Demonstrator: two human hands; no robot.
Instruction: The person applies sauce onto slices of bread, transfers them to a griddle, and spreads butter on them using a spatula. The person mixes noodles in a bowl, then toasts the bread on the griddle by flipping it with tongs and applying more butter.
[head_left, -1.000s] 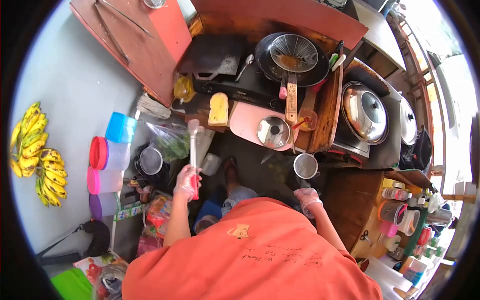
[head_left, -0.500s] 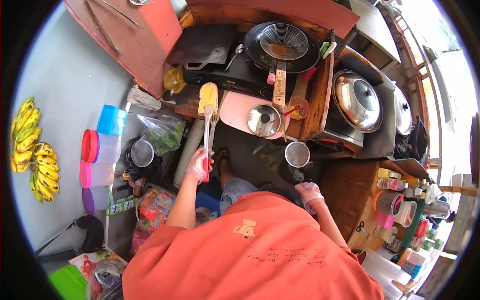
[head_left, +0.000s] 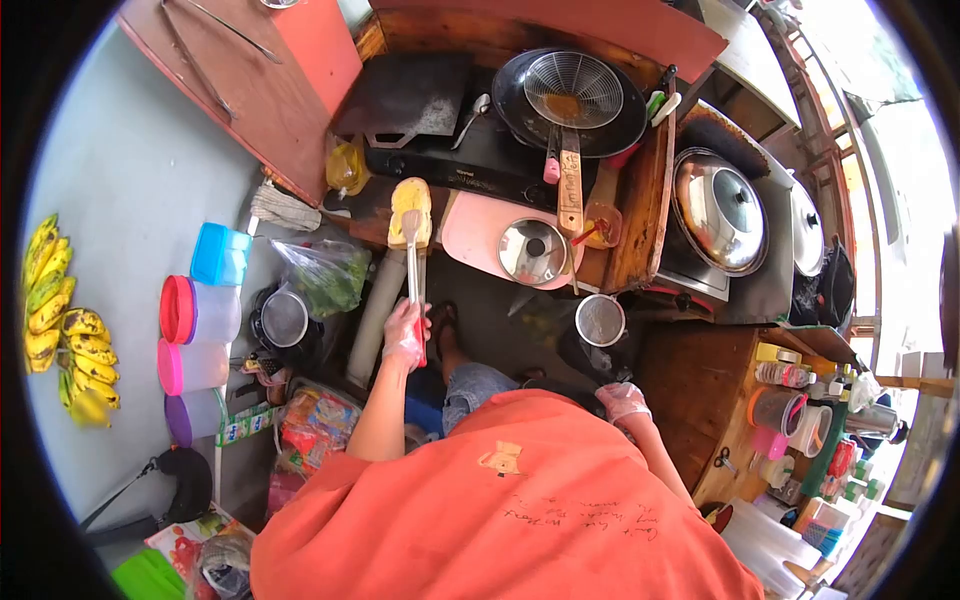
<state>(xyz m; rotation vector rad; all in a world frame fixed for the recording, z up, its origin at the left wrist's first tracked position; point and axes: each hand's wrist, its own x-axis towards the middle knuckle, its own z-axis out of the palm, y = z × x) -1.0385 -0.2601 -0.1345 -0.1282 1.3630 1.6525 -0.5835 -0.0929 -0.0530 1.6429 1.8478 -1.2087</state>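
Observation:
My left hand [head_left: 405,336], in a clear plastic glove, is closed round the red handle of metal tongs [head_left: 412,270]. The tongs' upper tip lies over a yellow-topped bread slice [head_left: 411,197] at the counter's front edge; the lower arm passes beneath it. My right hand [head_left: 624,402], also gloved, hangs low at the right, near a round strainer [head_left: 600,320]; its fingers are too small to make out. A pink board [head_left: 468,228] with a glass lid [head_left: 533,251] on it lies right of the bread.
Behind the board, a black wok [head_left: 515,90] with a wire skimmer [head_left: 573,88] sits on the stove [head_left: 450,172]. A large lidded pot [head_left: 720,210] stands at the right. Plastic containers [head_left: 195,367] and bananas [head_left: 45,290] are at the left.
The tongs have moved up from in front of the bread and now reach over and under the slice. My left hand has risen slightly, and the camera view has shifted.

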